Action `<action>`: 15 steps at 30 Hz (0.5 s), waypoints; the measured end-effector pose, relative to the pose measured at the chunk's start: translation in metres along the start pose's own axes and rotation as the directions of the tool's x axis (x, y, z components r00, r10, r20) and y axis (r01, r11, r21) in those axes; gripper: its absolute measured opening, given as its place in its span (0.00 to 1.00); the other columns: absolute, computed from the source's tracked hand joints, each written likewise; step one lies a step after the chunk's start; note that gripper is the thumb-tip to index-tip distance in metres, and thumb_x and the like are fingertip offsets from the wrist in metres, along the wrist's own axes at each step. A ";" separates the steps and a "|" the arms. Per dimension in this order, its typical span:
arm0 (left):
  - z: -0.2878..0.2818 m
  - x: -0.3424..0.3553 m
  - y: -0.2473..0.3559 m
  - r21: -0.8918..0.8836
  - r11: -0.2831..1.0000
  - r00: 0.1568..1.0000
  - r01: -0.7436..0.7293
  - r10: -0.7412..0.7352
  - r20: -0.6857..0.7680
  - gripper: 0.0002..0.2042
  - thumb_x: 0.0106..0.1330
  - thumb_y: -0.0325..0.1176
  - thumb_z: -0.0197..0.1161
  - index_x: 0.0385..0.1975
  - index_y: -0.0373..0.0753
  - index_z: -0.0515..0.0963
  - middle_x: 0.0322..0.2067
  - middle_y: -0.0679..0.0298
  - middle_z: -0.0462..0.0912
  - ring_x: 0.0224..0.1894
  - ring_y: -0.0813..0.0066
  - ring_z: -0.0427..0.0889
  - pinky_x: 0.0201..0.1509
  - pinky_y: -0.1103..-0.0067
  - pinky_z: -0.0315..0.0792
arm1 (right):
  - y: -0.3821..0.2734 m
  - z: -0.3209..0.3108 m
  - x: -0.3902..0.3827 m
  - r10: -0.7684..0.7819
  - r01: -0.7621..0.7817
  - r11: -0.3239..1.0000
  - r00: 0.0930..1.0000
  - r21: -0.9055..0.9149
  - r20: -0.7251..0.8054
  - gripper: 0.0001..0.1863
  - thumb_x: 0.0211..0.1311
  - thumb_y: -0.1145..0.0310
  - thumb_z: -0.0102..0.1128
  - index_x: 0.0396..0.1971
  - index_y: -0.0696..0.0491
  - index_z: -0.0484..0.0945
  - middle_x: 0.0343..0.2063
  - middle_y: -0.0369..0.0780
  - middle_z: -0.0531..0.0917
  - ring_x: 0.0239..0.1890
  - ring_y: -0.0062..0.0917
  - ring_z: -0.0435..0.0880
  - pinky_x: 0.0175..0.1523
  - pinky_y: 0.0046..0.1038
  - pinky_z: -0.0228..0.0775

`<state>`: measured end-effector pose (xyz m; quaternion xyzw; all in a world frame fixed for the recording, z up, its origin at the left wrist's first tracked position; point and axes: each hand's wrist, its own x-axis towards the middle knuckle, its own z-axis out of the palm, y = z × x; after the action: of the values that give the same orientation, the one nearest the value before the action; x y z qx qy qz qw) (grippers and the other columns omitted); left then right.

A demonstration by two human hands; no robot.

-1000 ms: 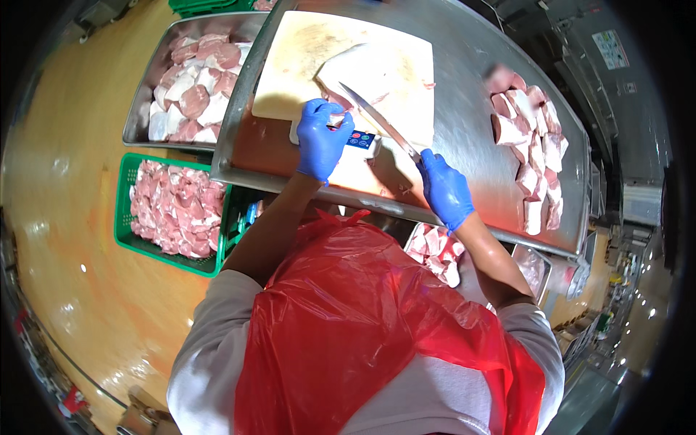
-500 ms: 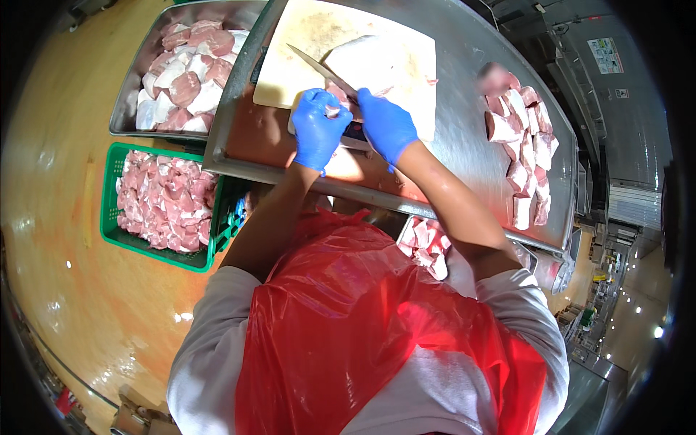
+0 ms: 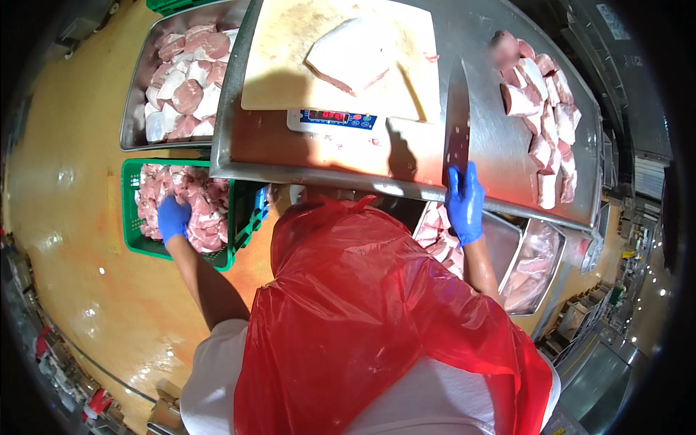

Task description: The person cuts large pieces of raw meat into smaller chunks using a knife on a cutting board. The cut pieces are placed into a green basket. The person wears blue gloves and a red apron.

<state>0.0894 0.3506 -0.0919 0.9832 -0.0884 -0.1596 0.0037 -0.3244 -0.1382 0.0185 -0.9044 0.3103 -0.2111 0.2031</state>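
Note:
Away to the left, my left hand [image 3: 174,219], in a blue glove, reaches down onto the small raw meat pieces [image 3: 205,194] in a green crate [image 3: 131,210]. Its fingertips point into the pile and are hidden, so I cannot tell if they grip anything. My right hand [image 3: 466,206], also gloved in blue, is closed round the handle of a long knife [image 3: 457,109]. The blade points away from me over the steel table. A thick, pale-topped slab of raw meat [image 3: 354,54] lies on the cutting board [image 3: 279,54].
A digital scale [image 3: 332,120] sits at the board's near edge. Cut meat chunks [image 3: 540,119] lie in rows on the table [image 3: 482,94] at right. A steel tub [image 3: 134,109] of larger pieces stands far left. More meat trays [image 3: 507,235] sit below the table's near edge.
My left hand has left the board and moved left and down to the green crate. The right hand has carried the knife off the slab to the right. The scale's display is now uncovered.

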 end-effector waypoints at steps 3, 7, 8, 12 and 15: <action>-0.083 0.016 0.121 -0.348 0.717 0.745 -0.604 0.354 -0.565 0.19 0.70 0.30 0.60 0.59 0.33 0.76 0.49 0.49 0.84 0.48 0.57 0.85 0.53 0.70 0.77 | -0.034 0.019 0.025 0.202 -0.195 0.964 0.979 0.180 -0.023 0.11 0.72 0.72 0.56 0.46 0.63 0.72 0.31 0.54 0.85 0.31 0.51 0.84 0.34 0.41 0.74; -0.143 0.026 0.257 -0.553 0.408 0.686 -0.726 0.388 -0.615 0.16 0.66 0.33 0.64 0.52 0.34 0.81 0.42 0.55 0.86 0.41 0.72 0.85 0.47 0.76 0.79 | -0.057 0.016 0.054 0.137 -0.121 0.957 0.990 0.262 -0.043 0.09 0.70 0.74 0.59 0.45 0.61 0.72 0.30 0.52 0.84 0.28 0.47 0.84 0.32 0.37 0.74; -0.151 0.027 0.282 -0.577 0.338 0.665 -0.744 0.460 -0.588 0.17 0.65 0.33 0.65 0.52 0.34 0.81 0.42 0.55 0.87 0.41 0.70 0.85 0.48 0.75 0.78 | -0.059 0.012 0.057 0.121 -0.100 0.955 0.991 0.279 -0.056 0.09 0.70 0.75 0.59 0.45 0.61 0.71 0.29 0.52 0.84 0.28 0.46 0.84 0.32 0.36 0.75; -0.166 0.014 0.335 -0.561 0.294 0.615 -0.774 0.559 -0.555 0.19 0.64 0.37 0.66 0.52 0.34 0.81 0.44 0.50 0.86 0.44 0.66 0.86 0.50 0.74 0.78 | -0.046 0.008 0.052 0.149 -0.130 0.959 0.987 0.254 -0.056 0.10 0.71 0.73 0.59 0.45 0.61 0.71 0.31 0.53 0.85 0.30 0.49 0.85 0.33 0.38 0.75; -0.153 0.027 0.352 -0.563 0.381 0.650 -0.733 0.637 -0.416 0.25 0.63 0.42 0.68 0.57 0.34 0.78 0.47 0.47 0.85 0.47 0.61 0.86 0.54 0.71 0.78 | -0.034 0.015 0.035 0.168 -0.148 0.963 0.983 0.224 -0.072 0.11 0.72 0.71 0.58 0.46 0.62 0.72 0.27 0.50 0.82 0.26 0.44 0.81 0.29 0.37 0.72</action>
<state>0.1019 -0.0037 0.0575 0.7868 -0.4200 -0.0998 0.4411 -0.2756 -0.1330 0.0322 -0.8386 0.3651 -0.2676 0.3030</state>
